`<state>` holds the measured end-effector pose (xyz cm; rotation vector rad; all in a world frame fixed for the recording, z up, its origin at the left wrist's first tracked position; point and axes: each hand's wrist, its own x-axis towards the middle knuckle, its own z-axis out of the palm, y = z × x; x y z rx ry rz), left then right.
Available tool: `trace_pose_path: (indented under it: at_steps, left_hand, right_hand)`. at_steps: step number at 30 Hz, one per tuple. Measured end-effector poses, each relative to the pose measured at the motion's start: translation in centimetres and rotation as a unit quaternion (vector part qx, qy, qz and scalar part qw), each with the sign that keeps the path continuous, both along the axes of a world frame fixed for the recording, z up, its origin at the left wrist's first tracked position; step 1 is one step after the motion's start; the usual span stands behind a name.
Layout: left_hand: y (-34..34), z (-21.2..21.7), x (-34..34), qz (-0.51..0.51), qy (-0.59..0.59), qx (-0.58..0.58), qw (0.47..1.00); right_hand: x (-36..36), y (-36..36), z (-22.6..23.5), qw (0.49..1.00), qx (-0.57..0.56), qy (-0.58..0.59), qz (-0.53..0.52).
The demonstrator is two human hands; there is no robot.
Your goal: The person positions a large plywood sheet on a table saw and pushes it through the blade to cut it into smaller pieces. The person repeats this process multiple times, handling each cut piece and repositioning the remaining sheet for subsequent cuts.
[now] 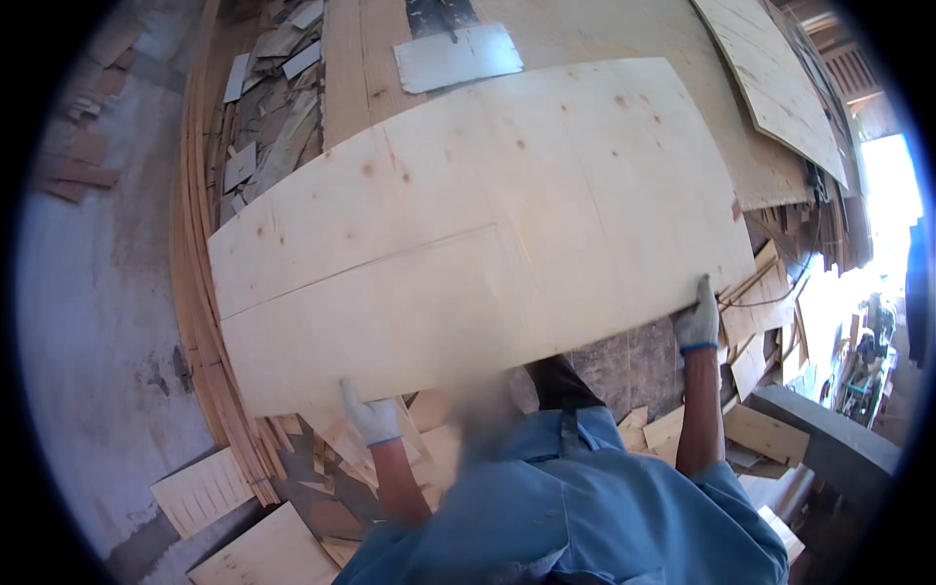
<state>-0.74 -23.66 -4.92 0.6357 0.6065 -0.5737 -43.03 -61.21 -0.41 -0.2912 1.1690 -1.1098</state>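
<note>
A large pale plywood sheet (468, 224) with knots and a pencilled line spans the middle of the view. Along its near edge, toward the left, my left hand (370, 413) in a white work glove grips it, thumb on top and fingers hidden underneath. Near the sheet's right corner my right hand (696, 318), gloved in white with a blue cuff, holds the same edge in the same way. The far part of the sheet lies over a wooden worktable (604, 39).
A whitish metal plate (458, 58) rests on the table beyond the sheet. Another plywood board (780, 88) lies at the far right. Long wood strips (198, 292) stand along the left wall, with scraps (283, 107) beside them. Offcuts (765, 434) litter the floor around my legs.
</note>
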Motion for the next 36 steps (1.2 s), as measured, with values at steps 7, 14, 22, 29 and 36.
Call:
trace_pose_path:
  at_steps: [7,14,22,29,36]
  left_hand:
    - [-0.8,4.4,-0.2,-0.050,-0.056,0.031,0.997]
    - [-6.5,6.5,4.2,-0.086,-0.104,0.065,0.989]
    - [-13.6,0.8,8.3,-0.038,-0.039,0.077,0.996]
    - [-13.2,-1.4,8.5,-0.052,-0.065,0.048,0.995]
    - [-13.2,-2.1,11.0,-0.045,-0.113,0.136,0.983]
  right_hand:
    - [1.8,-2.7,-3.7,0.999,-0.006,0.034,-0.016]
    - [4.2,-5.6,-2.2,0.999,-0.024,0.035,-0.005]
    - [8.9,-5.5,-4.2,0.987,0.064,0.071,0.131]
    - [11.3,-6.5,-2.9,0.973,0.088,0.135,0.163]
    - [13.1,-6.0,-2.1,0.974,0.086,0.130,0.163]
